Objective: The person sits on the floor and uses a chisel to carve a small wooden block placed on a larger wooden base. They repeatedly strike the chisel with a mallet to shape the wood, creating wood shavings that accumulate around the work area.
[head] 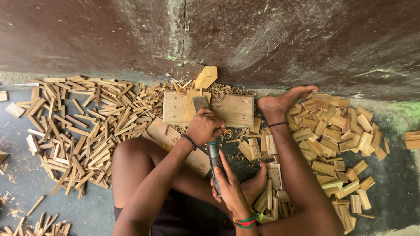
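Left hand (204, 126) is closing its fingers over the chisel (209, 131) shaft above the board (232, 111) | right hand (227, 183) is gripping the handle | I am keeping the blade flat on the board, pressure steady | chisel's long axis is running from handle near the body to blade pointing wallward.

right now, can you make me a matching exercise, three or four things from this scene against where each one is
Things:
1. left hand
2. right hand
3. thin sticks
4. short blocks

Places:
A. piled on the right side
B. around the tool handle, nearer the body
C. strewn on the left side
D. on the blade at the board

Pairs: 1-D, 2-B, 3-C, 4-A
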Action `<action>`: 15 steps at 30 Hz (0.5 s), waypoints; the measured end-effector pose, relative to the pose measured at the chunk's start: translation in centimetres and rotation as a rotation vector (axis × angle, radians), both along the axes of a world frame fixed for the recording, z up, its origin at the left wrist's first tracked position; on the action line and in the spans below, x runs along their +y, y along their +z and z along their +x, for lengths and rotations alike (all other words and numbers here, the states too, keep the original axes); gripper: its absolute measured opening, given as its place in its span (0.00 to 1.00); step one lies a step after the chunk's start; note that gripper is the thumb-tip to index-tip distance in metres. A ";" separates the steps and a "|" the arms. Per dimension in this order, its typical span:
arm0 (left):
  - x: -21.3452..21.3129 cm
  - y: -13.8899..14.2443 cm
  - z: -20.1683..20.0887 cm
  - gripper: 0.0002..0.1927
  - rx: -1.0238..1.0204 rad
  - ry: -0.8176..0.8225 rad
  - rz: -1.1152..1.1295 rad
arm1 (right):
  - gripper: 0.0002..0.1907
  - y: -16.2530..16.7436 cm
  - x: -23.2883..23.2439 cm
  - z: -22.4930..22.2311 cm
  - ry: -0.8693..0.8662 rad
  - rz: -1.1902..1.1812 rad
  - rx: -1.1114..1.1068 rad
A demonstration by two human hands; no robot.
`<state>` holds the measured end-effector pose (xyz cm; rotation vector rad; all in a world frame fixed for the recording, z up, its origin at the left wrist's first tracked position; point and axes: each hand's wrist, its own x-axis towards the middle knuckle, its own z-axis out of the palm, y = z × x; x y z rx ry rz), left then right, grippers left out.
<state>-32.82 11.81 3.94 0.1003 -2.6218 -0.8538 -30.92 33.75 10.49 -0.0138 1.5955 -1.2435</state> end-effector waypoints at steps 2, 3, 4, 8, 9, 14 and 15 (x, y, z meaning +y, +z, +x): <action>0.2 0.0 0.0 0.13 -0.027 0.001 0.009 | 0.35 0.0 0.1 -0.1 0.004 -0.009 -0.003; 0.3 0.0 0.0 0.13 -0.021 0.000 0.017 | 0.35 0.1 0.1 -0.2 0.007 -0.014 -0.003; 0.3 -0.1 0.0 0.12 -0.014 0.000 0.026 | 0.35 0.1 0.1 -0.3 0.029 -0.008 0.017; 0.2 -0.3 -0.7 0.13 -0.146 0.050 -0.008 | 0.35 0.1 -0.2 -1.3 0.081 0.005 0.059; 0.0 -0.3 -1.0 0.12 -0.092 0.060 -0.015 | 0.34 0.1 -0.4 -1.6 0.084 0.007 0.059; -1.1 -0.9 -1.6 0.09 -0.012 0.057 -0.011 | 0.34 -0.6 -1.5 -2.3 0.091 0.001 0.094; -1.3 -1.1 -1.7 0.08 0.005 0.058 -0.013 | 0.34 -0.9 -1.8 -2.2 0.095 -0.004 0.106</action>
